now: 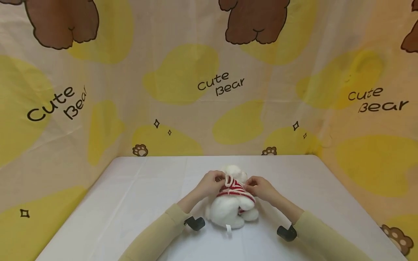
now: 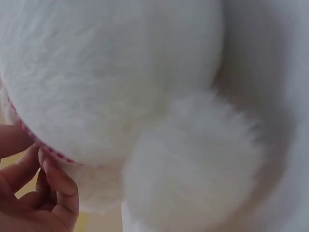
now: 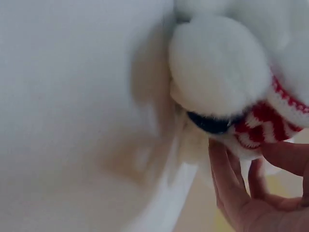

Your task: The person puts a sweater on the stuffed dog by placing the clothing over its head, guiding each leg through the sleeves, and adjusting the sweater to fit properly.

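A white plush toy (image 1: 225, 210) in a red-and-white striped knit sweater (image 1: 236, 188) lies on the table, its head pointing away from me. My left hand (image 1: 210, 182) pinches the sweater by the toy's neck, close to a white loop (image 1: 229, 180). In the left wrist view, fingertips of the left hand (image 2: 41, 186) meet at the red-edged knit, beside white fur (image 2: 111, 87). At the toy's other side, my right hand (image 1: 263, 188) grips the sweater. The right wrist view shows its thumb on the striped knit (image 3: 263, 123) and fingers underneath, beside a dark blue patch (image 3: 212, 123).
A white tag (image 1: 229, 229) sticks out from the toy's near end onto the white table (image 1: 147, 203). Black wrist mounts (image 1: 287, 233) hang under both forearms. A bear-print cloth (image 1: 183, 119) stands behind the table and along both sides.
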{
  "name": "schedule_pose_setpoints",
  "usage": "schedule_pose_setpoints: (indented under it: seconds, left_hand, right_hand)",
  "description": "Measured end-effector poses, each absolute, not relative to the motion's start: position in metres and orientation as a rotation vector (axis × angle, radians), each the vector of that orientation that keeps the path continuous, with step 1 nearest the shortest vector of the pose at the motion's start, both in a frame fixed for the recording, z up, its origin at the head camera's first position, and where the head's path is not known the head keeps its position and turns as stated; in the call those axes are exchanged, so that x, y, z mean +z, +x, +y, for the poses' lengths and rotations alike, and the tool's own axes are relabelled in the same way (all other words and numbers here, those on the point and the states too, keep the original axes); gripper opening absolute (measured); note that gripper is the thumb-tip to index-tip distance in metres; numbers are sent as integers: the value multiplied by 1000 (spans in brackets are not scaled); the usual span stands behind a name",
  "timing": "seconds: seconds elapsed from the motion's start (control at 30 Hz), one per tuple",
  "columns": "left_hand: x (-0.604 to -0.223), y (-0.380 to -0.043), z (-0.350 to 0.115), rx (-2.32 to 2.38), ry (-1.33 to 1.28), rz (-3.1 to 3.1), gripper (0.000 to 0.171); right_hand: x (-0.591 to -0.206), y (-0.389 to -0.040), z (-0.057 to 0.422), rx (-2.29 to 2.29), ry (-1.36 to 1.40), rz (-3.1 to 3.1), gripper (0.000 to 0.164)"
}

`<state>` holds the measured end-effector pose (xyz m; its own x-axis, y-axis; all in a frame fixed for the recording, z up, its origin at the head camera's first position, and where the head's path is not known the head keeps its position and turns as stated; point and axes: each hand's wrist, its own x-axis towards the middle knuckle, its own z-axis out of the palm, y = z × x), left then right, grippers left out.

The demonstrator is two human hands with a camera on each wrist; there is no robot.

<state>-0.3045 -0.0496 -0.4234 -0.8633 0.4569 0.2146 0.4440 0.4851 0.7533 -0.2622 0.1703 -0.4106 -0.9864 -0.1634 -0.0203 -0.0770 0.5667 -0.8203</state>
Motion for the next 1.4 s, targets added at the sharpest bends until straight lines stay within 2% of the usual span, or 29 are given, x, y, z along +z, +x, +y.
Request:
schedule_pose_setpoints:
  seconds: [0.17,0.4,0.63,0.93,1.07,1.27,1.4]
  left_hand:
    - [-420,-304,-53,1334,846,2662,11]
    - [-415,-307,-51,1302,877,2604,13]
    - [-415,-306,-46,1297,856,2598,10]
    - [-415,-301,-44,1359,783,2734,11]
    - [-408,-291,-48,1489,934,2775,10]
    - [-400,-282,-53,1467,1343,2765,5]
    - [-401,-283,-52,1337,1326,2792,7]
  right_hand:
    - [-394,-250,168,-1297,-357,2948,15]
    - [-375,-234,168,-1039,-410,2841,19]
    - [-377,-228,170,-1089,-545,2712,11]
    - [-375,-218,179,-1028,-281,2735,10]
    - [-381,-221,180,-1094,-296,2687,10]
    - [-385,-225,181,-1171,-328,2631,11]
    - [-389,-230,181,-1234,-352,2585,14]
